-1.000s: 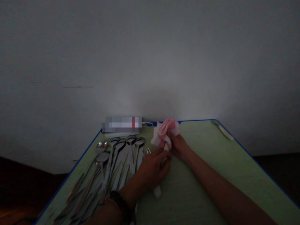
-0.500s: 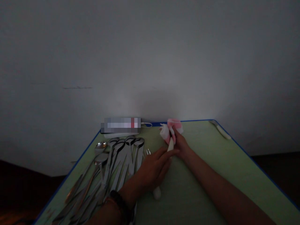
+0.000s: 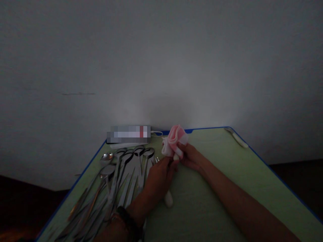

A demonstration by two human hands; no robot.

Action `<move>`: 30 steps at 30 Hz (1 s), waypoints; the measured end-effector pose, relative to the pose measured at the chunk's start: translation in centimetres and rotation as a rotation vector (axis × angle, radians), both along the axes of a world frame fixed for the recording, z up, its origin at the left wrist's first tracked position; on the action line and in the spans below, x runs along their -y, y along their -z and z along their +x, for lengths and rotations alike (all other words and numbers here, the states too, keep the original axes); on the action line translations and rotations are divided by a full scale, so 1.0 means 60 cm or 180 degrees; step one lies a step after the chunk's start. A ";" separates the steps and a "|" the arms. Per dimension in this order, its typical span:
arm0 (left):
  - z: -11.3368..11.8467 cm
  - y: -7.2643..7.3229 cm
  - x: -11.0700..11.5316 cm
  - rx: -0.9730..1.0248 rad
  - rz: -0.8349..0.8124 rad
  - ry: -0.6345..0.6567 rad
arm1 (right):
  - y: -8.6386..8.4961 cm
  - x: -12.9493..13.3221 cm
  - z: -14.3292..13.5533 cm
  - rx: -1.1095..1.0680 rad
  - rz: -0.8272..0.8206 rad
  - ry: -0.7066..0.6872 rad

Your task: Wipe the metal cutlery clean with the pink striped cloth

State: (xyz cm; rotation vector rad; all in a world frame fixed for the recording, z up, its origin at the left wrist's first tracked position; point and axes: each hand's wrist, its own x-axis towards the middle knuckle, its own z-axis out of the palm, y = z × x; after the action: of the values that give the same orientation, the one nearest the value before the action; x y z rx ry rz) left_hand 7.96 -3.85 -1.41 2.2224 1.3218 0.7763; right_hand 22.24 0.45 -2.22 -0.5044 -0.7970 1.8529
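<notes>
At the centre of the frame, the left hand [image 3: 158, 178] closes on a pale-handled utensil [image 3: 176, 157], its far end hidden in a pink-and-white cloth [image 3: 174, 137] gripped by the right hand [image 3: 191, 155]. Working the cloth well likely means holding the utensil steady, keeping the wrap snug and staying clear of the spoons [image 3: 127, 155] at lower left.

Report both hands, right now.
Left hand: closed, holding a pale handle.
Right hand: closed, holding a pink-and-white cloth against that handle.
</notes>
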 end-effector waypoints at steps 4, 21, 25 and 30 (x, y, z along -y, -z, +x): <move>0.000 0.002 0.000 0.0011 -0.0027 -0.0067 | -0.002 0.003 0.001 0.0026 0.0137 -0.0267; -0.007 -0.004 -0.023 -0.0297 -0.0177 0.0123 | 0.019 -0.018 -0.017 0.0063 -0.0283 0.1299; -0.007 -0.006 -0.022 -0.0390 -0.0227 0.0209 | 0.022 -0.030 -0.007 -0.0030 -0.0367 0.1702; -0.001 -0.008 -0.008 -0.0461 -0.0252 0.0426 | 0.027 -0.048 0.018 -0.0215 -0.0335 0.2151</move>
State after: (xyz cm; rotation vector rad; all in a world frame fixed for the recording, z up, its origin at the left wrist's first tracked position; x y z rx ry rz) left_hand 7.92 -3.38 -0.91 2.3123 1.2307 0.5144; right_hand 23.35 3.32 -3.84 -0.6760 -0.4082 1.2755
